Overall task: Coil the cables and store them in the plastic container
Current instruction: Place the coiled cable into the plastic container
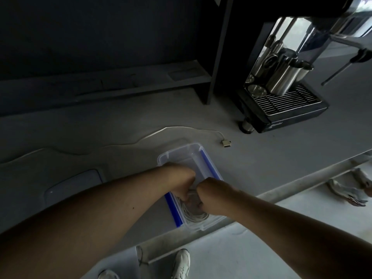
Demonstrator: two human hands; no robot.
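Observation:
A clear plastic container [181, 154] with blue side clips stands on the grey counter near its front edge. Inside its near end lies a coiled white cable [194, 215]. My left hand [182, 180] and my right hand [211, 190] are both down inside the container, fingers curled on the coil and pressing it in. A second white cable [165, 129] lies loose and uncoiled across the counter behind the container, its plug [226, 143] off to the right.
The container's clear lid [74, 188] lies flat to the left. A coffee machine [281, 87] with steel jugs on its drip tray stands at the back right. A dark shelf unit [141, 81] runs along the back. Shoes show below the counter edge.

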